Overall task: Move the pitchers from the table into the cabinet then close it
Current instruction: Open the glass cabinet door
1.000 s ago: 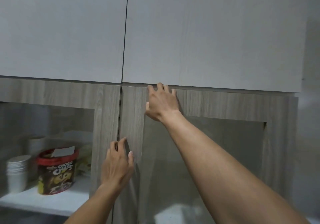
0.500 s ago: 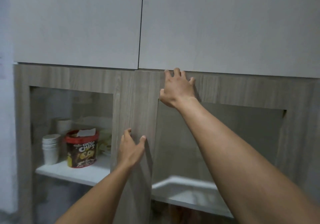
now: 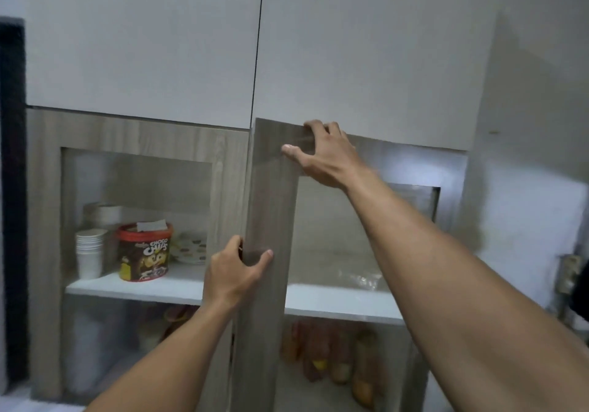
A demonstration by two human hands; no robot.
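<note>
Far to the left of the left hand (image 3: 234, 276), behind the glass of the left door (image 3: 134, 220), a stack of white paper cups (image 3: 90, 252) stands on the white shelf (image 3: 143, 287), and just beside it, nearer the hand, sits a red-lidded Choco Chips tub (image 3: 145, 252) with a spotted plate (image 3: 191, 249) behind it. The left hand is curled round the free edge of the right door (image 3: 267, 284), thumb on the wood front, fingers hooked behind the edge, clamped on the door frame about halfway up. That door stands ajar, its edge swung out toward the viewer, clear of the left door. Up and to the right, the right hand (image 3: 322, 156) grips the same door's top rail, fingers over the upper edge, thumb spread across the face, so it too is closed on the door. Above both hands run the plain pale upper doors (image 3: 159, 45). Below the right forearm, through the glass, blurred orange and yellow shapes (image 3: 338, 364) sit on the lower level; I cannot tell what they are. No pitcher can be made out in the cabinet (image 3: 44, 252), and the table is out of sight
</note>
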